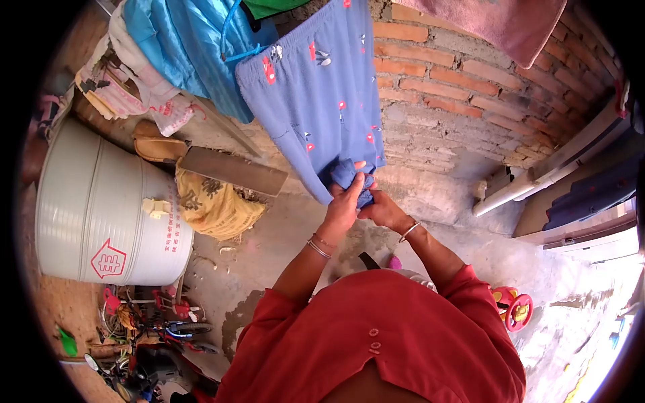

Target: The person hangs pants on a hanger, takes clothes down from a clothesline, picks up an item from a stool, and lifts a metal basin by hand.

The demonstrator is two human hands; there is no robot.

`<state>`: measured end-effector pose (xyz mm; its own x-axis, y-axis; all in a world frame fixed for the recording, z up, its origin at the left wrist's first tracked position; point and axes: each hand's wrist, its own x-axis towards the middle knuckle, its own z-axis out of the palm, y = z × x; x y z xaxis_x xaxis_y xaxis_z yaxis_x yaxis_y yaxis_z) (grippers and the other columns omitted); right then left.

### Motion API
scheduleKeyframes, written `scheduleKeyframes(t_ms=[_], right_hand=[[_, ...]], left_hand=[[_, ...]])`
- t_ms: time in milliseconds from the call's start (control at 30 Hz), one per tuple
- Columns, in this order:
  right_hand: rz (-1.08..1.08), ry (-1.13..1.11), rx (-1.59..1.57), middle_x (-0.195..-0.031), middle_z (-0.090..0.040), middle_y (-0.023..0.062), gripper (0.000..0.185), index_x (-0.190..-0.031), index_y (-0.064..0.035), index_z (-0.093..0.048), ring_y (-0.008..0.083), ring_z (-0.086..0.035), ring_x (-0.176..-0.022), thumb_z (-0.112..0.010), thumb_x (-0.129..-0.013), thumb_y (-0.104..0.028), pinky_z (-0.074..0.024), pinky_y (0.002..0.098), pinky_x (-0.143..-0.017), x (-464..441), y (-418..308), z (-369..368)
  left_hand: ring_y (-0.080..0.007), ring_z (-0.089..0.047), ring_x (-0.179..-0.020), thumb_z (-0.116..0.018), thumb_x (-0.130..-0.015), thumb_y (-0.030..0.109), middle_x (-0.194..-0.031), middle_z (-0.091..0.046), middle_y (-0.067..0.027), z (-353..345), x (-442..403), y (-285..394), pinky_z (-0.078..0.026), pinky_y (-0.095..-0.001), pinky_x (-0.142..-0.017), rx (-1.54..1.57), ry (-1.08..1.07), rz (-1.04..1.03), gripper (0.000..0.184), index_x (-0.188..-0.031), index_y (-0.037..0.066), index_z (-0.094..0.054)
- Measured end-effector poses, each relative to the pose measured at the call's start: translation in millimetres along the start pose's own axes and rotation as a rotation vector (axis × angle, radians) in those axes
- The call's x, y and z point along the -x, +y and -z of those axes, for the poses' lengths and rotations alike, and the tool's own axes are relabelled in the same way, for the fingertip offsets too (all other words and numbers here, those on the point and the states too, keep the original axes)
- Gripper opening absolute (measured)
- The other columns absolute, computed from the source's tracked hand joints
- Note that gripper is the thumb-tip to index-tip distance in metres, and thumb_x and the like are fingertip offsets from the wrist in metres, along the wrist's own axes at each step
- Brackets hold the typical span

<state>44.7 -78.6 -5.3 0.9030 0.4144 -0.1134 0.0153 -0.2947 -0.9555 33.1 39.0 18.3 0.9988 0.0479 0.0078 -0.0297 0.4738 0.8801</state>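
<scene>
A blue cloth garment (322, 101) with red and white prints hangs from above, its gathered upper edge near a light blue hanger. Its lower end is bunched up between my two hands. My left hand (344, 205) is closed round the bunched cloth from the left. From the right, my right hand (386, 209) grips the same bundle, close beside the left one. Both hands are in front of my red top, with bracelets on the wrists.
A large white metal drum (107, 201) stands at the left, beside a yellow woven sack (215, 205). Shiny blue cloth (195, 54) hangs at the upper left. Behind is a brick wall (463, 80) with a pink cloth (504, 23). A white pipe (507, 193) is at right, bicycles (181, 329) lower left.
</scene>
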Motion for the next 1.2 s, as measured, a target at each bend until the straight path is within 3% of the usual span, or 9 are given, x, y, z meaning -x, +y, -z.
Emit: scheduleKeyframes(t_ms=[33, 267, 467, 500, 633, 800, 867, 900, 1200], right_hand=[[-0.352, -0.209, -0.272, -0.065, -0.05, 0.0054, 0.032, -0.096, -0.0025, -0.048, 0.0143, -0.052, -0.057, -0.063, -0.068, -0.003, -0.0403, 0.0285, -0.047, 3.9, -14.7, 5.5], [-0.339, -0.369, -0.622, -0.068, -0.052, 0.0013, 0.029, -0.095, -0.003, -0.053, 0.0083, -0.048, -0.058, -0.066, -0.069, -0.009, -0.0387, 0.0248, -0.046, 13.0, -18.1, 5.8], [0.215, 0.275, 0.155, -0.109, -0.054, 0.02, 0.051, -0.113, 0.0006, -0.05, 0.0315, -0.056, -0.099, -0.069, -0.069, -0.015, -0.0461, 0.0371, -0.085, 52.5, -48.8, 3.1], [0.395, 0.362, 0.305, -0.126, -0.045, 0.0198, 0.055, -0.124, -0.0043, -0.046, 0.0329, -0.045, -0.117, -0.064, -0.072, -0.01, -0.0387, 0.04, -0.096, 59.2, -58.6, 3.9], [0.714, 0.317, 0.857, -0.133, -0.041, 0.0049, 0.058, -0.129, -0.0111, -0.044, 0.0261, -0.038, -0.124, -0.055, -0.073, 0.0, -0.0292, 0.0445, -0.103, 60.9, -43.1, -6.1], [0.707, 0.463, 0.904, -0.129, -0.043, 0.007, 0.057, -0.125, -0.0105, -0.048, 0.0294, -0.04, -0.117, -0.053, -0.07, 0.001, -0.0336, 0.0457, -0.099, 32.1, -38.5, 6.9], [0.656, 0.384, 0.991, -0.124, -0.043, 0.0065, 0.067, -0.133, -0.0133, -0.038, 0.0247, -0.044, -0.109, -0.057, -0.069, -0.005, -0.0434, 0.0402, -0.09, 22.5, -29.4, 12.7], [0.661, 0.372, 1.022, -0.11, -0.049, 0.0104, 0.065, -0.131, -0.0098, -0.037, 0.0243, -0.051, -0.097, -0.056, -0.07, -0.003, -0.0523, 0.0349, -0.071, 19.2, -31.8, 17.0], [0.412, 0.272, 0.831, -0.075, -0.059, 0.017, 0.026, -0.099, 0.0011, -0.049, 0.0334, -0.061, -0.063, -0.051, -0.074, -0.006, -0.0503, 0.0402, -0.056, -11.0, -22.6, 15.6]], left_hand=[[-0.0123, -0.055, -0.068, -0.058, -0.089, 0.022, -0.08, -0.055, -0.0023, 4.4, -2.7, -0.1, -0.047, -0.0261, -0.069, 0.034, 0.011, 0.072, 0.021, -0.102, 0.005, -0.055], [-0.0102, -0.038, -0.051, -0.056, -0.085, 0.049, -0.059, -0.039, 0.0018, 1.2, -15.9, 7.2, -0.039, -0.027, -0.053, 0.158, 0.125, 0.281, 0.042, -0.069, 0.013, -0.041], [-0.0089, -0.036, -0.05, -0.055, -0.085, 0.051, -0.057, -0.035, 0.0038, 5.6, -31.8, 15.1, -0.039, -0.0267, -0.053, 0.298, 0.206, 0.336, 0.042, -0.068, 0.016, -0.039], [-0.0084, -0.036, -0.05, -0.055, -0.085, 0.05, -0.057, -0.036, 0.0041, 8.8, -34.4, 15.0, -0.039, -0.0262, -0.054, 0.339, 0.209, 0.354, 0.042, -0.068, 0.016, -0.039], [-0.0082, -0.04, -0.052, -0.052, -0.087, 0.047, -0.058, -0.039, 0.0046, 11.4, -39.6, 1.2, -0.043, -0.0258, -0.055, 0.663, 0.082, 0.483, 0.039, -0.068, 0.016, -0.041], [-0.0105, -0.049, -0.064, -0.05, -0.09, 0.042, -0.065, -0.045, 0.0035, -7.5, -27.9, -7.3, -0.047, -0.0249, -0.063, 0.61, 0.138, 0.509, 0.033, -0.072, 0.014, -0.047], [-0.0096, -0.048, -0.069, -0.052, -0.09, 0.04, -0.071, -0.048, 0.0035, -3.8, -31.1, -10.9, -0.045, -0.0233, -0.068, 0.548, 0.1, 0.463, 0.031, -0.073, 0.014, -0.048], [-0.0081, -0.047, -0.071, -0.054, -0.089, 0.039, -0.074, -0.048, 0.0044, -7.9, -27.1, -3.6, -0.044, -0.0232, -0.07, 0.487, 0.136, 0.427, 0.031, -0.073, 0.014, -0.047], [-0.0083, -0.048, -0.076, -0.057, -0.088, 0.035, -0.082, -0.053, 0.0025, -19.3, -34.8, -0.1, -0.041, -0.0261, -0.071, -0.102, 0.371, 0.07, 0.029, -0.082, 0.008, -0.052]])
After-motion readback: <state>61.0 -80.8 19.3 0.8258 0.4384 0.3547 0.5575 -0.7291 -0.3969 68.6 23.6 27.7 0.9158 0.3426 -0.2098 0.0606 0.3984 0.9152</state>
